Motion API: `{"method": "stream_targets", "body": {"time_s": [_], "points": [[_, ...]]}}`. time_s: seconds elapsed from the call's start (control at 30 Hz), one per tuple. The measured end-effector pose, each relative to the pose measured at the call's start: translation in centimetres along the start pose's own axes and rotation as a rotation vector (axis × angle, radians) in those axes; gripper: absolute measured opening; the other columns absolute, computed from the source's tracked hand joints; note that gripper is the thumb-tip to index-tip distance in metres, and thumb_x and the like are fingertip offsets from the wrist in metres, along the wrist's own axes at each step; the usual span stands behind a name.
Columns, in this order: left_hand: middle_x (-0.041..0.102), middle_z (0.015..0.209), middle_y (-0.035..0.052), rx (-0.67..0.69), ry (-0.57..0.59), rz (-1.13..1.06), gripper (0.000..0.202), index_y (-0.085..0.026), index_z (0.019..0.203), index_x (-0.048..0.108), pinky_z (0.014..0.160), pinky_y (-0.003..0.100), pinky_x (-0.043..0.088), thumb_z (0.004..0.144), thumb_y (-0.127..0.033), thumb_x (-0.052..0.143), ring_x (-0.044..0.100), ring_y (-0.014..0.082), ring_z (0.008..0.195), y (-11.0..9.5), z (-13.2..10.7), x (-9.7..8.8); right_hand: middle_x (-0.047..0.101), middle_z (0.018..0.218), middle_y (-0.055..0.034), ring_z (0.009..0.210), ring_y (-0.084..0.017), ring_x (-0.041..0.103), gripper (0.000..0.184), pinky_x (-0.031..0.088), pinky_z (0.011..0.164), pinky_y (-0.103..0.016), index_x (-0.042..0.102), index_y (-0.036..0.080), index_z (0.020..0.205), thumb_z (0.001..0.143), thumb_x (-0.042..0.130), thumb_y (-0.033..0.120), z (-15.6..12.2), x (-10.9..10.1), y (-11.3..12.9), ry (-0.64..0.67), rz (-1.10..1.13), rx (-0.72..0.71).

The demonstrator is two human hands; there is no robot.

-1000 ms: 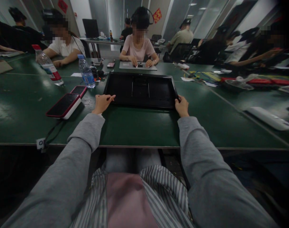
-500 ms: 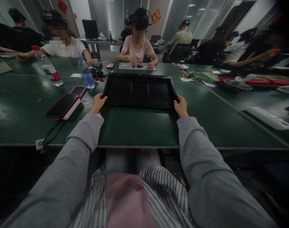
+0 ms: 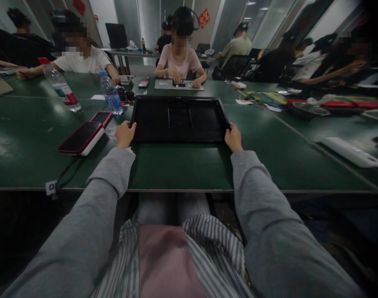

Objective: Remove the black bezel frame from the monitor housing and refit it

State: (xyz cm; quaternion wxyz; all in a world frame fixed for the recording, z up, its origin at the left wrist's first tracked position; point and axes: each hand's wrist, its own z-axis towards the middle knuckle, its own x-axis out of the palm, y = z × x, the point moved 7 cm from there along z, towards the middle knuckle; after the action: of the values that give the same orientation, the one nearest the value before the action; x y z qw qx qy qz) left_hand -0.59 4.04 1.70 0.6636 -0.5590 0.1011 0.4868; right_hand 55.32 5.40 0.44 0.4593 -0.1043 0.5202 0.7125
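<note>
A black rectangular tray (image 3: 151,122) with a raised rim lies on the green table in front of me. Two thin metal rods show against its middle. My left hand (image 3: 125,134) grips its left edge, thumb over the rim. At the opposite side, my right hand (image 3: 234,137) is closed on the right edge. The fingers beneath the rim are partly hidden. Left of the tray, a phone in a red case (image 3: 83,135) rests on a white block, with a second red-edged device (image 3: 102,118) behind it.
Two plastic bottles, one blue-capped (image 3: 112,97) and one red-capped (image 3: 61,91), stand left on the green table (image 3: 179,167). A long white object (image 3: 350,152) lies at right, with cables (image 3: 266,99) and bowls beyond. Across the table a person (image 3: 180,62) handles small parts on a light board (image 3: 164,86).
The tray has shifted slightly to the left, with both my hands still on its edges. The view has moved a little too.
</note>
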Motion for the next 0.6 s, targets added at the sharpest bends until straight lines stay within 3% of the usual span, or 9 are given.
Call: {"method": "stream_targets", "body": {"time_s": [0.23,0.43,0.6], "points": [[0.079,0.118,0.0164,0.042,0.098,-0.096,0.042,-0.015,0.113,0.077,0.103,0.041,0.051,0.100,-0.050,0.058,0.071,0.0333,0.115,-0.3,0.7,0.3,0.074,0.124,-0.0133,0.126,-0.032,0.066,0.053,0.051,0.115,-0.057,0.062,0.021,0.142,0.093,0.058,0.041,0.3,-0.5,0.9,0.053,0.117,-0.090],[0.078,0.122,0.0170,0.092,0.070,-0.046,0.038,-0.016,0.119,0.078,0.107,0.044,0.049,0.098,-0.044,0.063,0.070,0.0355,0.120,-0.6,0.6,0.2,0.072,0.129,-0.0195,0.126,-0.035,0.067,0.052,0.049,0.117,-0.058,0.065,0.014,0.137,0.090,0.059,0.036,1.0,-0.3,-0.9,0.059,0.058,0.029],[0.078,0.123,0.0174,0.088,0.068,-0.034,0.035,-0.016,0.118,0.078,0.108,0.043,0.049,0.098,-0.040,0.062,0.070,0.0349,0.121,-0.5,0.6,0.6,0.070,0.133,-0.0202,0.132,-0.035,0.063,0.052,0.045,0.120,-0.058,0.064,0.016,0.140,0.093,0.056,0.037,0.6,-0.4,-0.2,0.054,0.001,-0.005]]}}
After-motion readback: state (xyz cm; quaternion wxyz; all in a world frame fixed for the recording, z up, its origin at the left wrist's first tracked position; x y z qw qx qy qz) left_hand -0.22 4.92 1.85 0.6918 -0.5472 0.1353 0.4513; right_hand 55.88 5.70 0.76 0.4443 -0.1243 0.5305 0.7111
